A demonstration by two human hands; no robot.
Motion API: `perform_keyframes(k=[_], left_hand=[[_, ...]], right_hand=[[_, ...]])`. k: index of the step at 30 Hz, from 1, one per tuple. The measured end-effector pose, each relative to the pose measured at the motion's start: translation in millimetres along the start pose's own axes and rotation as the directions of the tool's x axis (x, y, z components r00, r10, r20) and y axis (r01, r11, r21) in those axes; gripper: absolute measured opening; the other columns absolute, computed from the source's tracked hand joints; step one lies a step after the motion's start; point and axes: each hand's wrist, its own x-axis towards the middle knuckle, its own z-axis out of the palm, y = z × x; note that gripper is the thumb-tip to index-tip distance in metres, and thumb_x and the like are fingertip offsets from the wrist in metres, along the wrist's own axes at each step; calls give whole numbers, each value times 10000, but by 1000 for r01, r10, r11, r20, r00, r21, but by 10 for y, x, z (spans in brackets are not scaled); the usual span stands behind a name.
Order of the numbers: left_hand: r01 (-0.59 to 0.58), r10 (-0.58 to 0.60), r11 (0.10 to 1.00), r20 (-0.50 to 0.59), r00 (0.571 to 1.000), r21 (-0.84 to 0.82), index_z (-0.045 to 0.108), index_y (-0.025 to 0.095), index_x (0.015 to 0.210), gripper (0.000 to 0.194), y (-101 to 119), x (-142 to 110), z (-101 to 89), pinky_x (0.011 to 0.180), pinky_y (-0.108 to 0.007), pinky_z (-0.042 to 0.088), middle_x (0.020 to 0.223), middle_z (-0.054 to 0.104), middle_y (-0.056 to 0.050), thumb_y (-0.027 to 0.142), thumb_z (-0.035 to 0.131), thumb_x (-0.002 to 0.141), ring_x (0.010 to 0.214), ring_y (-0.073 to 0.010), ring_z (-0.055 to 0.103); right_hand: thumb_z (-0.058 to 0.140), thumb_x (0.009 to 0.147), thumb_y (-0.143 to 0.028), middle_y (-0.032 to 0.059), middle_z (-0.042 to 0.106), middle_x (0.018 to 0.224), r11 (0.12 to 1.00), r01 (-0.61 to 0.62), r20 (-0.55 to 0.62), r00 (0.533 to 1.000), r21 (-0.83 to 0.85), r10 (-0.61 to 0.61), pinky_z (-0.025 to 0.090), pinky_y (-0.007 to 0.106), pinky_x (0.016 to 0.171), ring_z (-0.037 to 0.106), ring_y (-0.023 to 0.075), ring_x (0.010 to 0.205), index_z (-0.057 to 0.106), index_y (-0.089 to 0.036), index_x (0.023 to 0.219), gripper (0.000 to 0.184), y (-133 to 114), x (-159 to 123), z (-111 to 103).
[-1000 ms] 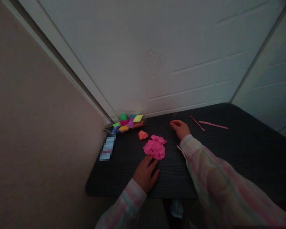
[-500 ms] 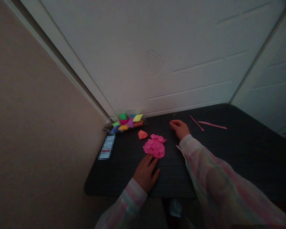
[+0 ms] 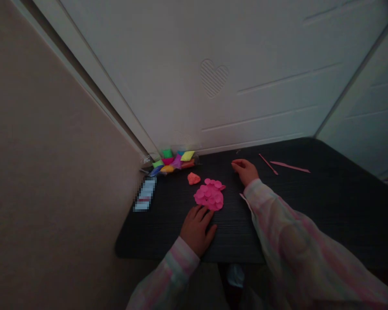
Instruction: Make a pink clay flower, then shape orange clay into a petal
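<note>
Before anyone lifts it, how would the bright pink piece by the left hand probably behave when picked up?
The pink piece is probably soft and bendy, as its matt, rounded surfaces look like modelling clay. It may be fragile around the rim, where small discs stick out. Rolling seems unlikely, since it lies broad and low on the dark table.

Lettering: none legible. Pixelated rectangle [image 3: 145, 193] at the left end of the counter [image 3: 158, 234]: markings blurred out, unreadable. White panel [image 3: 161, 64] behind: one embossed heart symbol [image 3: 214, 78], filled with diagonal stripes.
</note>
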Motion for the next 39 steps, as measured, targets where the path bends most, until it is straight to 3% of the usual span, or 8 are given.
perform_keyframes(k=[8, 13, 21, 28, 39], left_hand=[[-24, 24, 1000, 27, 999, 11, 435, 104, 1117, 423, -18, 10, 15, 921, -407, 325, 1137, 492, -101, 327, 380, 762, 1080, -225, 398], [-44, 44, 999, 43, 998, 0, 433, 115, 1121, 417, -22, 10, -10, 945, -412, 284, 1139, 492, -92, 312, 391, 755, 1073, -212, 400], [13, -15, 999, -42, 999, -34, 437, 165, 1123, 422, -52, -32, 33, 885, -429, 330, 1136, 451, -98, 339, 413, 740, 1056, -241, 368], [-61, 60, 998, -24, 998, -29, 511, 205, 1058, 362, -52, -31, 5, 866, -456, 339, 1138, 453, -102, 339, 418, 735, 1075, -263, 358], [-40, 40, 999, 1, 999, 15, 445, 202, 1128, 413, 4, 39, -6, 875, -436, 346, 1170, 451, -92, 349, 405, 744, 1092, -250, 356]], right_hand=[[572, 560, -320, 12, 573, 586, 1000, 10, -6, 1000, -4, -10, 409, 269, 527, 496, 113, 516, 593, -136, 699, 231, 26, 14, 7], [568, 563, -304, 14, 574, 596, 1000, 16, -7, 1000, -9, -16, 408, 268, 525, 491, 110, 511, 593, -135, 701, 220, 30, 16, 3], [571, 552, -310, 12, 574, 592, 1000, 16, 3, 1000, -1, -16, 410, 273, 553, 511, 124, 552, 589, -144, 676, 208, 40, 22, 9], [573, 550, -310, 9, 577, 594, 1000, 3, 11, 1000, 5, -3, 412, 274, 547, 510, 120, 534, 586, -147, 679, 209, 24, 15, 6], [570, 559, -320, 11, 581, 597, 1000, 13, 9, 1000, 4, -13, 417, 275, 543, 510, 121, 532, 591, -148, 688, 216, 32, 13, 10]])
